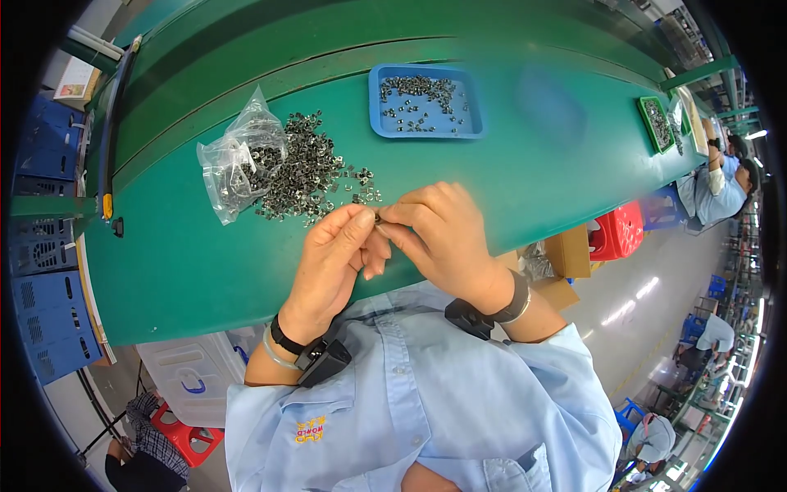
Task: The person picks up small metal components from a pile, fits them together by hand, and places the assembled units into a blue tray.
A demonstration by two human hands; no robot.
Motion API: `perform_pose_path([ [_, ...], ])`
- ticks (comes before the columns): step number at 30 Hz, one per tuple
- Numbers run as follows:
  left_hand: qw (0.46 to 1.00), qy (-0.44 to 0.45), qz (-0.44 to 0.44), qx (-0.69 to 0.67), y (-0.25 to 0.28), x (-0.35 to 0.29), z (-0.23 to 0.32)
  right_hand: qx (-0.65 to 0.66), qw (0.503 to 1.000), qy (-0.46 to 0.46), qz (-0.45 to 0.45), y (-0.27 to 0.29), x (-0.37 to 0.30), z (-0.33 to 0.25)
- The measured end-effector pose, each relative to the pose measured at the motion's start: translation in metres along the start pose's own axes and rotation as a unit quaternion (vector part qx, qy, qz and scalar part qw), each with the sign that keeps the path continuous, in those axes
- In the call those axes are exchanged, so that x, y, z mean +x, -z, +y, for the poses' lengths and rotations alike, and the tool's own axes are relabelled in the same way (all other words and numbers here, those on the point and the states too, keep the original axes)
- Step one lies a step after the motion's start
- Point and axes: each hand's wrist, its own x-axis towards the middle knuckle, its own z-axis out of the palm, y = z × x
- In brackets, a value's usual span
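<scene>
At the far left of the green workbench, toward ten o'clock from the hands, lies a crumpled clear plastic bag, partly emptied, and just to its right a loose heap of small metal clips spills out of it, its scattered edge reaching almost to the fingertips. The left hand comes up from six o'clock, thumb and forefinger pressed together toward the right hand; between the two sets of fingertips sits one small metal clip, pinched from both sides and mostly hidden, so its long axis cannot be told with any certainty, though it seems to lie across, from left to right. The right hand arches over from four o'clock, its fingers closed on the same piece, so both hands are together and clamped on it, neither one free. The heap lies at eleven o'clock from the pinch, nearer the left hand. Farther off at twelve o'clock stands a blue plastic tray with more of the metal pieces strewn in it, slightly closer to the right hand, well apart from both
</scene>
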Motion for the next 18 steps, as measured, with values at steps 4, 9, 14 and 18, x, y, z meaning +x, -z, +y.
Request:
perform_pose_path([
  [4,0.998,0.016,-0.032,-0.057,0.007,0.002,-0.007,-0.002,1.0,0.003,0.022,-0.003,0.0,0.0],
  [9,0.998,0.021,-0.008,-0.059,-0.003,0.001,-0.006,0.005,0.999,0.004,0.041,-0.005,-0.001,0.004],
  [14,0.999,0.013,0.005,-0.051,-0.004,-0.001,0.0,0.056,0.998,0.008,0.027,-0.003,0.0,0.011],
  [18,0.999,0.013,-0.001,-0.047,-0.004,-0.003,0.003,0.075,0.997,0.008,0.013,0.001,0.002,0.011],
])
